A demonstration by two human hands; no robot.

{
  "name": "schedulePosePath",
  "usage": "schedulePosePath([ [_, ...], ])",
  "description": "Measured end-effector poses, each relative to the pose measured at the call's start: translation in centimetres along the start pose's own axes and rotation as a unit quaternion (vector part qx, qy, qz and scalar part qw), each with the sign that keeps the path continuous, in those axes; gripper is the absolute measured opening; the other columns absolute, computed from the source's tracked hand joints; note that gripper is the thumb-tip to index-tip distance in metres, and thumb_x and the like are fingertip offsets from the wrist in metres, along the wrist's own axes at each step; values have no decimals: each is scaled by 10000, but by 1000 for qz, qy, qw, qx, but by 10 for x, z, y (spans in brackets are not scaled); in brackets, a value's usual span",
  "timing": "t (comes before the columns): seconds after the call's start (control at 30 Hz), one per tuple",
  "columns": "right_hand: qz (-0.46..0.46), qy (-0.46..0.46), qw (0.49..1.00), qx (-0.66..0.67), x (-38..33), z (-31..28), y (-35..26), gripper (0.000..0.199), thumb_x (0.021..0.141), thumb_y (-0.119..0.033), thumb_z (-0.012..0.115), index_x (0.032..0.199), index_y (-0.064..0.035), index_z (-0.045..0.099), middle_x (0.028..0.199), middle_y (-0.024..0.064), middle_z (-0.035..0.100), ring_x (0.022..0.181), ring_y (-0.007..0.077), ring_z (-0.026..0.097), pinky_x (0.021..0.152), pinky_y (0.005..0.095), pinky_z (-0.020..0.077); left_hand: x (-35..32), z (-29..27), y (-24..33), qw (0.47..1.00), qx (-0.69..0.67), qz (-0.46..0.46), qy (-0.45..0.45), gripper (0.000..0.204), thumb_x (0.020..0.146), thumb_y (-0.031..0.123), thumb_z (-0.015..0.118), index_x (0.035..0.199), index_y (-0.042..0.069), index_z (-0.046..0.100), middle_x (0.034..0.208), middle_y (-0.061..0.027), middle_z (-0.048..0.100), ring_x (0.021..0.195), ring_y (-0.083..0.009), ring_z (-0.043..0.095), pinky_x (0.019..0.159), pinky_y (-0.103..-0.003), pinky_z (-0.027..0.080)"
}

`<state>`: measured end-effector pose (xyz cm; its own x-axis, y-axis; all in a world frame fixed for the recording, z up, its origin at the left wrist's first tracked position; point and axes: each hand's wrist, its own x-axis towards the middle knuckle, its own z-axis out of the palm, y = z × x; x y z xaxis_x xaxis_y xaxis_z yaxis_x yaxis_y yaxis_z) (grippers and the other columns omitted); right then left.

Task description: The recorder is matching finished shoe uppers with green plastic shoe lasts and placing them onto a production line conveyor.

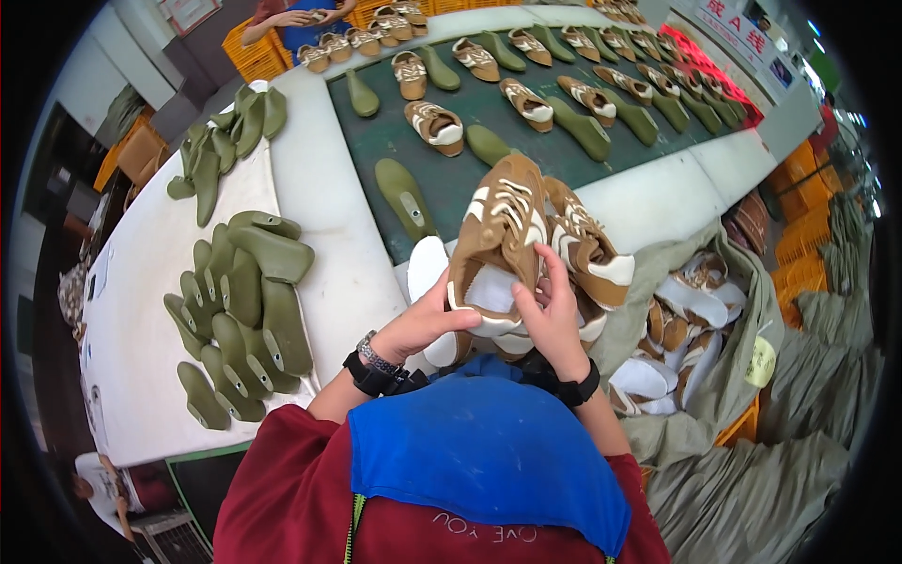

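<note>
Both my hands hold a tan and white shoe upper (498, 240) in front of my chest, its opening turned toward me. My left hand (423, 324) grips the rim on the left, thumb across the white lining. My right hand (554, 315) pinches the rim on the right with fingers inside the opening. A second tan and white upper (592, 249) lies just behind it to the right. A white insole-shaped piece (425, 268) shows under my left hand. Green shoe lasts (249, 301) are stacked on the white table (150, 273) to my left.
A dark green conveyor belt (451, 174) runs away from me carrying green lasts (404, 197) and lasted shoes (435, 125). A grey cloth bag (742, 338) of more uppers sits at my right. Another person (296, 19) works at the belt's far end. Orange crates (799, 254) stand at right.
</note>
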<state>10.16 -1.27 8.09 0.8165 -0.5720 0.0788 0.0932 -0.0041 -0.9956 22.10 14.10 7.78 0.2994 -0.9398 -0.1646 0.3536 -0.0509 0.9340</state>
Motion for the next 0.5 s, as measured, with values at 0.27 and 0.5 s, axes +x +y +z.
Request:
schedulePosePath([
  [0.27,-218,9,877,-427,14,8,-4,612,655,-117,672,1230,-80,466,1174,156,479,963,328,538,790,382,468,-12,15,10,959,277,44,45,881,717,262,736,1384,28,209,1283,-170,433,1192,-235,428,978,-333,357],
  [0.5,-275,59,881,-381,28,4,-3,390,724,-74,575,1111,-33,542,1048,174,586,872,327,601,729,377,499,-15,-4,-6,968,171,87,163,833,731,253,729,1374,59,235,1338,-183,334,1170,-288,446,933,-369,414],
])
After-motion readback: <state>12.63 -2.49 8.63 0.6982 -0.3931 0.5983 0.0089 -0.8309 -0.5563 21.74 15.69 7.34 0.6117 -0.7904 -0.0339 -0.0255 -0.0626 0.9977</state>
